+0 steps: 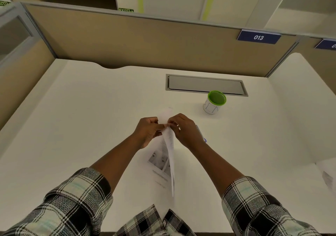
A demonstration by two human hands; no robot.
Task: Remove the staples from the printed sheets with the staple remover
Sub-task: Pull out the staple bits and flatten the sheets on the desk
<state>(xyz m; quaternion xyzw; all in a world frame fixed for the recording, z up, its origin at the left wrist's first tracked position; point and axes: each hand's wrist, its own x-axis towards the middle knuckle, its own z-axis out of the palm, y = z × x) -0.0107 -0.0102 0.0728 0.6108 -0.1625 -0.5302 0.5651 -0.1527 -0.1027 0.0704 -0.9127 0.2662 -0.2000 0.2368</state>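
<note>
Printed sheets (168, 150) with text and small photos are held above the white desk (81, 117), seen nearly edge-on and fanned apart. My left hand (148, 131) pinches their top corner from the left. My right hand (185, 130) pinches the same corner from the right, fingers curled. A bluish object (201, 134), perhaps the staple remover, lies on the desk mostly hidden behind my right hand. The staple itself is too small to see.
A white cup with a green rim (214, 102) stands at the back right, in front of a grey cable hatch (205, 84). More paper (327, 174) lies at the right edge. Beige partition walls enclose the desk.
</note>
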